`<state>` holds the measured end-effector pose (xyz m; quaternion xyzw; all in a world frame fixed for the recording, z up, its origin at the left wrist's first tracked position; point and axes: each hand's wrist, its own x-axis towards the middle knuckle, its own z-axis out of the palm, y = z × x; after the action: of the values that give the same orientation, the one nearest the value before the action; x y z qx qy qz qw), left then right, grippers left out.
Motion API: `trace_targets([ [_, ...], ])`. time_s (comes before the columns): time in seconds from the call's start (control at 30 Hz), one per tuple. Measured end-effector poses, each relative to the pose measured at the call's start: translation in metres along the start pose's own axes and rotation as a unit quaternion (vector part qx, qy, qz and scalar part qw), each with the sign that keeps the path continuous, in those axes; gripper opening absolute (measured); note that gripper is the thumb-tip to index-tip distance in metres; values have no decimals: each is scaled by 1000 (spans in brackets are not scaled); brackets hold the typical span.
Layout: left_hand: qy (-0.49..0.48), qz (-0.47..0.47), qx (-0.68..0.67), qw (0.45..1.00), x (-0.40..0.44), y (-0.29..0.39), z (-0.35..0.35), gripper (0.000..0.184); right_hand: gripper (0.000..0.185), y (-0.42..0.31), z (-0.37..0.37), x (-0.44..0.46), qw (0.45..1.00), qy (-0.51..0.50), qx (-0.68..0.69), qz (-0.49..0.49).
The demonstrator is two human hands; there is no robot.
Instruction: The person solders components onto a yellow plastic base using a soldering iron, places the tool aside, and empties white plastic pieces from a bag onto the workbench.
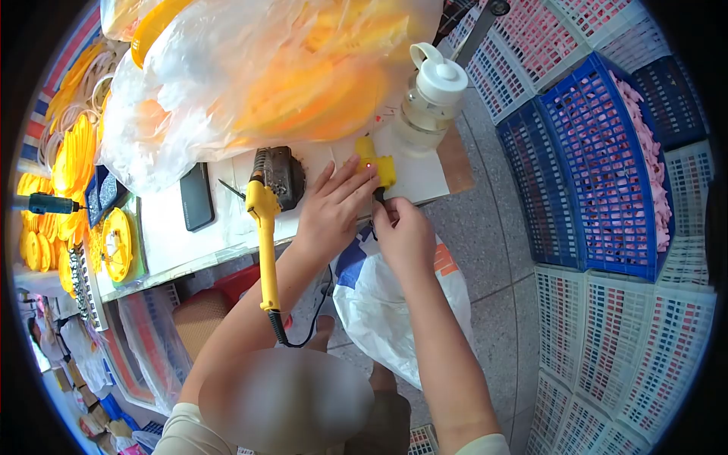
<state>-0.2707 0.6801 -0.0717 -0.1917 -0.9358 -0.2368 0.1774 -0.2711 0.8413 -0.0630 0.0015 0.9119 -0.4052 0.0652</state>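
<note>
My left hand [337, 203] lies on the table with its fingers stretched out, the fingertips against a small yellow box [385, 171] that shows a red light. My right hand [404, 233] is closed at the table edge, thumb and fingers pinching a black plug-like piece [379, 195] with a cord, right at the near side of the yellow box. Left of my hands, a yellow soldering iron [263, 227] rests with its tip end in a dark stand [284, 178]; its black cord hangs down past my left forearm.
A clear bag of yellow parts [250, 83] covers the back of the table [163, 227]. A phone [198, 197] lies at left, near yellow reels [116, 244]. At right stand a water bottle [432, 98] and stacked crates [599, 167]. A white plastic bag [379, 311] hangs below my hands.
</note>
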Motion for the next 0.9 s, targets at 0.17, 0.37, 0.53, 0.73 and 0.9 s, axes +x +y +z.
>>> trace_targets([
  [0.17,8,-4,10,1000,0,-3,6,58,26,-3,4,3,974,56,-186,-114],
  [0.37,12,-18,22,1000,2,-2,5,59,23,-2,9,-11,961,56,-234,-139],
  [0.53,11,-38,49,998,12,-3,13,60,25,27,16,-69,976,83,-170,-105],
  [0.73,12,-48,1,999,-4,2,6,63,23,50,2,-91,943,119,288,119],
  [0.9,49,-108,-50,992,-73,21,-16,59,16,60,2,-118,916,168,352,92],
])
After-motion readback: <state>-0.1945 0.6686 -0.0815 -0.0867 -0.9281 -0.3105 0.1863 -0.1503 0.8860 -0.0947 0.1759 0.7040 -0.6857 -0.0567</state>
